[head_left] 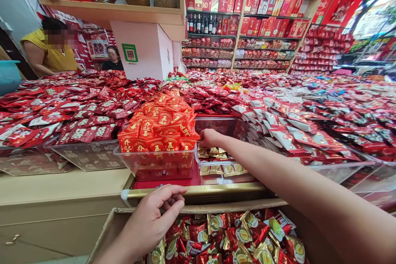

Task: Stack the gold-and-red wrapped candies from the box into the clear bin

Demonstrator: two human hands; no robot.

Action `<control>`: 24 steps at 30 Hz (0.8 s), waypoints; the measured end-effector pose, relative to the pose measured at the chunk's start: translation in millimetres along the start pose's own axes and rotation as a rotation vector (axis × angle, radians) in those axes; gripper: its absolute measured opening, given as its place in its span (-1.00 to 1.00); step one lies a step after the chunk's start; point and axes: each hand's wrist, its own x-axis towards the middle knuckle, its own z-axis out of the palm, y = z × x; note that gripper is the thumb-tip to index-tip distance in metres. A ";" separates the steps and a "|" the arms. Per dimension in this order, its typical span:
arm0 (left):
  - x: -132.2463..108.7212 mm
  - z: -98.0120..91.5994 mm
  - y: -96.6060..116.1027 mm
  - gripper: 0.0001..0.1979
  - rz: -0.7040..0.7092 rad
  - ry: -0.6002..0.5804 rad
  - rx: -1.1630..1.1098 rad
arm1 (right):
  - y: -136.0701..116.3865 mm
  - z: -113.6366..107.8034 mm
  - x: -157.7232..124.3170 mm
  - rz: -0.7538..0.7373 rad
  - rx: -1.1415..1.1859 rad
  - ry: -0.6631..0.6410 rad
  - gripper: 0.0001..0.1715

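Gold pkts [215, 154] lie low in clear bin [225, 180]. R hand [210, 137] is inside at bin's L end, fingers curled; can't tell if it's gripping any. L hand [162, 206] half-open, fingers bent, in front of bin, above cardboard box [119, 220] w/ red-&-gold pkts [201, 237]. Just L of bin: tub [133, 161] heaped w/ orange pkts [159, 128]. R of bin: white-&-red pkts [283, 126]. Well behind bin: shelves [213, 13] w/ bottles & boxes. Behind, far L of bin: person [62, 55], yellow top.

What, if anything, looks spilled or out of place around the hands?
Nothing looks spilled. Only the clear bin at the right hand looks odd: its gold-wrapped pieces lie low, while orange packets in the neighbouring bin heap above the rim.
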 end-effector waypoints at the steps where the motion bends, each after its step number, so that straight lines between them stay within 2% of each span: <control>1: -0.1 0.0 0.5 -0.79 0.001 0.002 0.003 | 0.3 -0.2 0.0 0.002 0.003 0.008 -0.72; 10: 0.6 -0.8 4.3 -0.79 0.009 0.039 0.013 | 4.7 -0.7 -1.2 -0.004 0.021 0.067 -0.79; 13: -0.7 -0.6 4.3 -0.79 0.020 0.051 0.021 | 5.3 -1.8 -2.1 -0.038 0.036 0.049 -0.79; 15: -2.0 -0.6 3.9 -0.80 0.024 0.057 0.027 | 5.2 -2.5 -3.6 -0.084 0.048 0.013 -0.70; 20: -2.9 -0.5 3.3 -0.76 0.027 0.061 0.036 | 4.7 0.1 -7.8 -0.196 0.021 -0.050 -0.29; 24: -1.1 -0.1 3.3 -0.74 0.033 0.059 0.050 | 4.0 5.3 -6.5 -0.218 -0.038 -0.067 -0.22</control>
